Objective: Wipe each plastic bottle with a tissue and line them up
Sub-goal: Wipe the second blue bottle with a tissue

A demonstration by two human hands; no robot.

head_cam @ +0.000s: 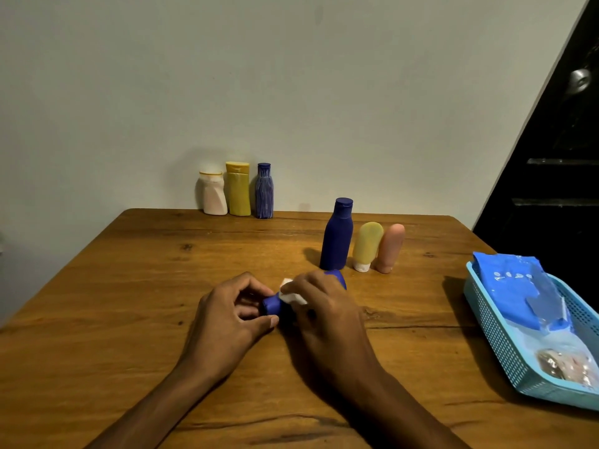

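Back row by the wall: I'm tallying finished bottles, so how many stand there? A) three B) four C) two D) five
A: three stand side by side at the wall, a white bottle, a yellow bottle and a streaked blue bottle.

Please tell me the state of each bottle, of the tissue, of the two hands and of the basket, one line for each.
white bottle: upright, at wall
yellow bottle: upright, cap shut
striped blue bottle: upright, capped
tall blue bottle: upright, capped
yellow tube: standing on cap
pink tube: standing on cap
held blue bottle: on its side
tissue: pressed on held blue bottle
left hand: gripping its cap end
right hand: holding tissue
basket: holds blue packet
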